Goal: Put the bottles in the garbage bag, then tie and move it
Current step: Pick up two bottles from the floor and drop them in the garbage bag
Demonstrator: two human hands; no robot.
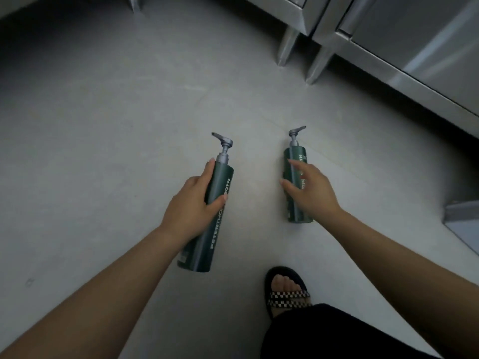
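Note:
Two dark green pump bottles with grey pump heads are in the head view. My left hand (193,203) is wrapped around the left bottle (219,193), which carries white lettering and is held above the floor with its pump pointing away from me. The right bottle (295,161) lies on the grey floor. My right hand (309,193) hovers over its middle with fingers spread, and I cannot tell whether it touches the bottle. No garbage bag is in view.
Stainless steel cabinets (404,40) on metal legs (286,45) stand at the back right. A grey metal corner (464,221) juts in at the right edge. My sandalled foot (286,288) and black trouser leg are at the bottom right. Grey floor (103,141) stretches to the left.

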